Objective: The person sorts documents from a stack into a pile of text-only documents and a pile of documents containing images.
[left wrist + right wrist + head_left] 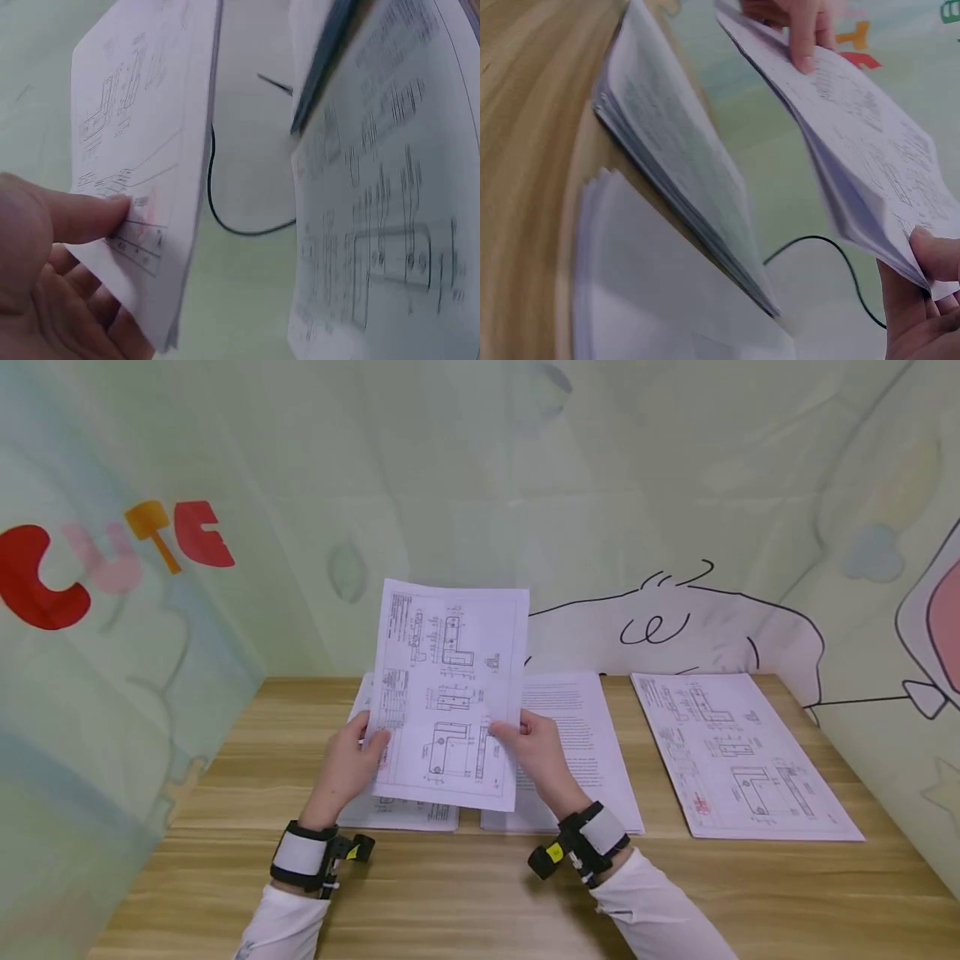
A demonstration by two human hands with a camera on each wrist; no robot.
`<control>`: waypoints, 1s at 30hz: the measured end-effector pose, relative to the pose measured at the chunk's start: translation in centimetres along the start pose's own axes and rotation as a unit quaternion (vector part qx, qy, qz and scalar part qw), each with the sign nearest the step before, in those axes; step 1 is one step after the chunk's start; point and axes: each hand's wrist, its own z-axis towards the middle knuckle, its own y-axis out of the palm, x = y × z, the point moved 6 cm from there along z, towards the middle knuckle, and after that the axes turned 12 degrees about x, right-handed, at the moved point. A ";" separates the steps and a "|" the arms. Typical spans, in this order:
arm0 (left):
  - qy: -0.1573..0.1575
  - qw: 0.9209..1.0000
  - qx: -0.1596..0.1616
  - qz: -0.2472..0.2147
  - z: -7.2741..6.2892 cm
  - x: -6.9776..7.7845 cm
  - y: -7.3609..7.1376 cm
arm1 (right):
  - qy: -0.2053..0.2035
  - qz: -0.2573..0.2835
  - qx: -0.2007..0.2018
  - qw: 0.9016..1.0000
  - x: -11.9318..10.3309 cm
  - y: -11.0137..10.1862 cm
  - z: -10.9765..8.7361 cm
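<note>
Both hands hold up a thin stack of paper sheets (450,693), its top page printed with technical drawings. On the left edge my left hand (351,764) pinches it, thumb on the front and fingers behind, as the left wrist view shows (82,247). My right hand (542,756) pinches the opposite edge the same way. In the right wrist view the held sheets (870,157) part slightly along one edge. Below them on the table lie a stack of drawings (405,817), partly hidden by the held sheets, and a stack of text pages (585,752).
Another stack of drawings (742,760) with a red stamp lies at the right of the wooden table (465,893). A printed cloth backdrop (450,485) rises behind the table's far edge. A dark cable (832,244) shows against pale cloth in the right wrist view.
</note>
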 end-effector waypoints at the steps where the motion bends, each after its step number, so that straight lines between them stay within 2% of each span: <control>1: 0.005 1.000 0.003 0.022 0.1 -0.2 -0.3 | -0.001 -0.001 0.005 1.000 0.2 0.5 0.1; 6: -0.001 0.998 -0.005 0.068 0.2 -1.4 -1.5 | 0.008 -0.018 0.012 1.000 0.9 2.7 -0.1; 9: -0.009 0.995 -0.017 0.101 0.0 -2.3 -2.1 | -0.004 -0.049 -0.010 0.999 1.1 4.1 -0.2; 12: -0.033 0.992 -0.034 0.120 -0.1 -3.5 -2.5 | -0.019 -0.078 -0.033 0.996 1.3 5.2 -0.5; 16: -0.073 0.988 -0.052 0.123 -0.1 -5.0 -2.9 | -0.029 -0.112 -0.046 0.992 1.7 6.4 -0.5; 24: -0.120 0.981 -0.074 0.132 -0.4 -7.6 -2.8 | -0.073 -0.194 -0.035 0.978 2.2 7.7 -0.3; 30: -0.154 0.976 -0.055 0.144 -0.6 -8.9 -2.9 | -0.098 -0.244 -0.043 0.964 1.6 8.0 -0.7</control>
